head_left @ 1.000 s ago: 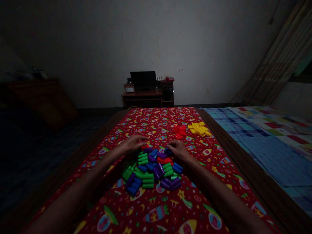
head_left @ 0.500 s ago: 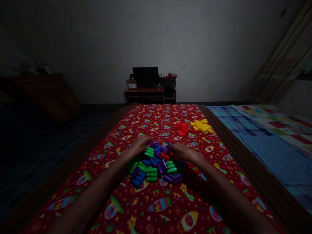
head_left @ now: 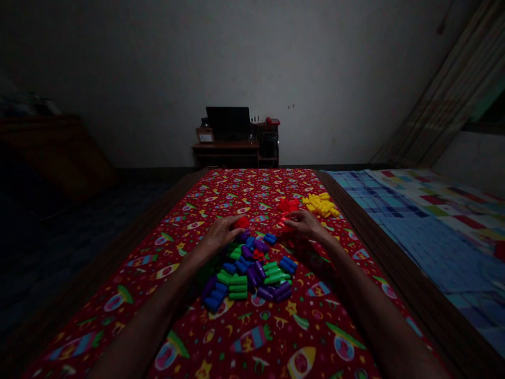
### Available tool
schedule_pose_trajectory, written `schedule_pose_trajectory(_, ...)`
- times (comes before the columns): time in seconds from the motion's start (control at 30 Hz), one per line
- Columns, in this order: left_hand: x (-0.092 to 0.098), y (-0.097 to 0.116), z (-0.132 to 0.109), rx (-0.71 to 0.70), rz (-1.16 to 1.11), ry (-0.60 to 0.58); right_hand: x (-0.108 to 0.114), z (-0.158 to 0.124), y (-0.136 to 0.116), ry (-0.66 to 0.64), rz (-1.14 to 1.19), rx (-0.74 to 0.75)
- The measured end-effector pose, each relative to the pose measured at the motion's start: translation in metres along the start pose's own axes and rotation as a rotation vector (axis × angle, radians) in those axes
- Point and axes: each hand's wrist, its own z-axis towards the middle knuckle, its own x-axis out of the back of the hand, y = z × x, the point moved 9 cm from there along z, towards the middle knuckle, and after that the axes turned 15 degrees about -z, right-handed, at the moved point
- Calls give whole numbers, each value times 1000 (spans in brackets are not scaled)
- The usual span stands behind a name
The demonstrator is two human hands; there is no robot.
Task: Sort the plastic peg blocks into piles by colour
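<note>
My left hand (head_left: 220,232) pinches a red plastic block (head_left: 242,222) just above the far left edge of a mixed pile. In the fingers of my right hand (head_left: 306,225) is another red block (head_left: 284,222), close in front of the small red heap (head_left: 288,205). Between my forearms lie green blocks (head_left: 238,288), purple blocks (head_left: 256,273) and blue blocks (head_left: 215,297), each shaped like joined tubes. One red block (head_left: 258,255) sits among them. A heap of yellow blocks (head_left: 321,205) lies to the right of the red heap.
A red patterned cloth (head_left: 252,337) covers the long table. On the right is a bed with a blue checked cover (head_left: 398,237). A desk with a black monitor (head_left: 229,123) stands at the far wall, and a wooden cabinet (head_left: 55,158) at the left.
My right hand has moved from the pile up toward the red heap with a red block. My left hand has lifted a red block, now visible in its fingers. The view has turned slightly right.
</note>
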Motion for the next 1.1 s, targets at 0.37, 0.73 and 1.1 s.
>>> schedule_pose_trajectory(0.37, -18, 33, -9, -121, -112, -38, 30, -12, 11, 508, -13, -81)
schedule_pose_trajectory(0.73, -28, 61, -23, -297, -141, 47, -2, -9, -58, 67, 5, 207)
schedule_pose_trajectory(1.1, -75, 63, -45, -302, 125, -335, 9, -6, 39, 292, -119, -127)
